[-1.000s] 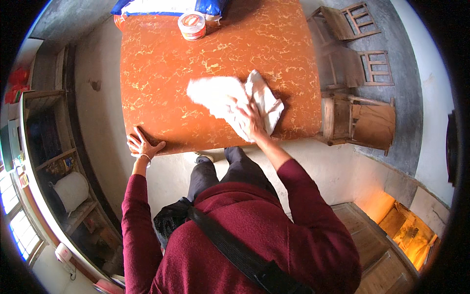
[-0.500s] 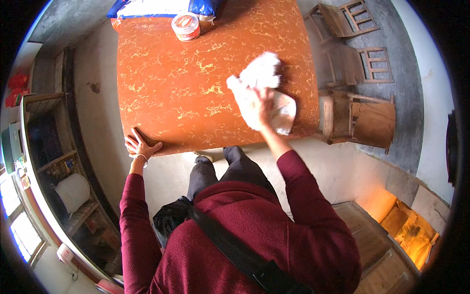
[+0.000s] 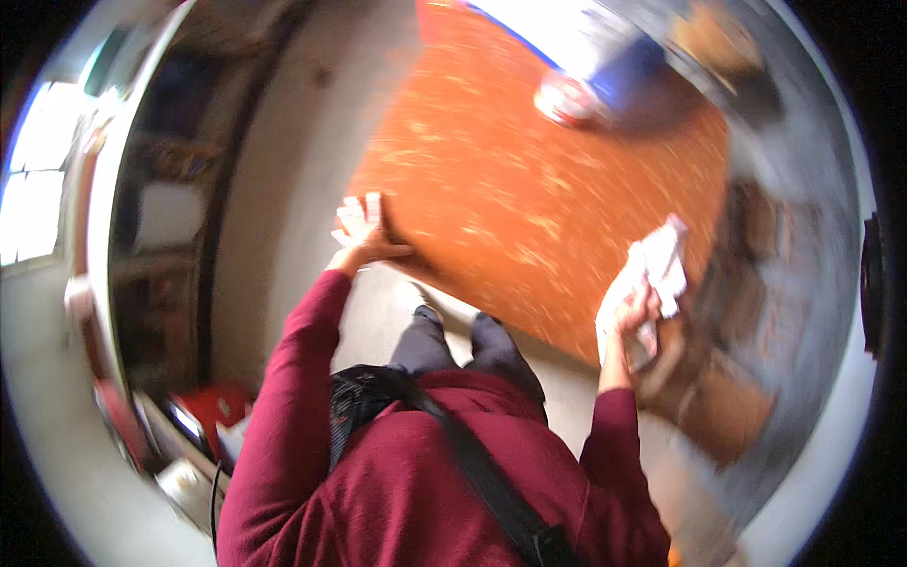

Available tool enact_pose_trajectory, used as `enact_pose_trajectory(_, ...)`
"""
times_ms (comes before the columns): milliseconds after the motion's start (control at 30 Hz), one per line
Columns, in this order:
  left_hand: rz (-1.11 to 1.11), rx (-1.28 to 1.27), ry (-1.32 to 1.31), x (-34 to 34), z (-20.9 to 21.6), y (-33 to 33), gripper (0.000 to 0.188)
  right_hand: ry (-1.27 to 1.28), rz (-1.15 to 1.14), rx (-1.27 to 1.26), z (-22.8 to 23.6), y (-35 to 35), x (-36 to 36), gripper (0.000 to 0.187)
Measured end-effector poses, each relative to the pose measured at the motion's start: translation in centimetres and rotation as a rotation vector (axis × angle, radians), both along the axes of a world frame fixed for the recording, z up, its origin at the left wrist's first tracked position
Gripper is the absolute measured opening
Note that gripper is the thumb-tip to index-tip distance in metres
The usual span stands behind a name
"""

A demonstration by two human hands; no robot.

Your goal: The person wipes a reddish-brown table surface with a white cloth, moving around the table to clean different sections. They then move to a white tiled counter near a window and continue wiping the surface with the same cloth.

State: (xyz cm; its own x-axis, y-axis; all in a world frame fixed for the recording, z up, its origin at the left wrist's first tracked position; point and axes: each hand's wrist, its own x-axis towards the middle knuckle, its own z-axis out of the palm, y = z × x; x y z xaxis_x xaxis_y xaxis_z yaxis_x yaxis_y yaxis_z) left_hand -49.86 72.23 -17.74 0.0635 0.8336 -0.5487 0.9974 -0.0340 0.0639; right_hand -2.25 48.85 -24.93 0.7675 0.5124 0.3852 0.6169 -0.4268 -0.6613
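My left hand (image 3: pixel 365 234) rests on the near left corner of a brown-orange table (image 3: pixel 472 180) with a yellow marbled pattern. Its fingers are spread and it holds nothing. Over by the table's right edge, my right hand (image 3: pixel 635 312) is closed on a crumpled white cloth (image 3: pixel 658 260), pressed to the tabletop near the front right corner. Part of the cloth bunches beyond the fingers. At the far side stand a small round tub (image 3: pixel 564 99) with red and white colouring and, behind it, a white and blue bag (image 3: pixel 576 38), both blurred.
Wooden chairs (image 3: pixel 732 406) line the table's right side, smeared by motion. To the left is an open shelf unit (image 3: pixel 156 283) beside a bright window (image 3: pixel 38 180). A red object (image 3: pixel 213 406) lies low on the left. A tan object (image 3: pixel 718 42) shows at the far right.
My view has turned, so the table now appears slanted. My right hand has moved with the cloth toward the table's near right corner. My left hand stays on its corner.
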Motion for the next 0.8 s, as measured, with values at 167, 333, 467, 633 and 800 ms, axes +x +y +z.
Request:
enact_pose_trajectory(167,0.108,0.049,-0.111,-1.0,-1.0,-0.5,0.138,-0.149,0.250,-0.325,2.5,8.9,-11.5,0.031)
enact_pose_trajectory(333,0.134,0.097,-0.136,-1.2,-1.5,-1.6,0.139,-0.331,0.673,-0.320,0.3,8.6,-19.1,0.038)
enact_pose_trajectory(467,0.033,0.040,-0.150,-1.2,-0.8,-1.0,0.136,-0.307,0.803,-0.425,1.4,4.9,-18.9,0.038)
enact_pose_trajectory(633,-0.255,0.049,-0.299,-4.8,-1.5,-0.9,0.128,-0.296,0.249,-0.405,0.1,4.3,-15.6,0.035)
enact_pose_trajectory(800,-0.393,0.007,-0.675,-10.1,-4.8,0.1,0.099,-0.294,0.096,-0.415,-1.0,10.1,-22.8,0.035)
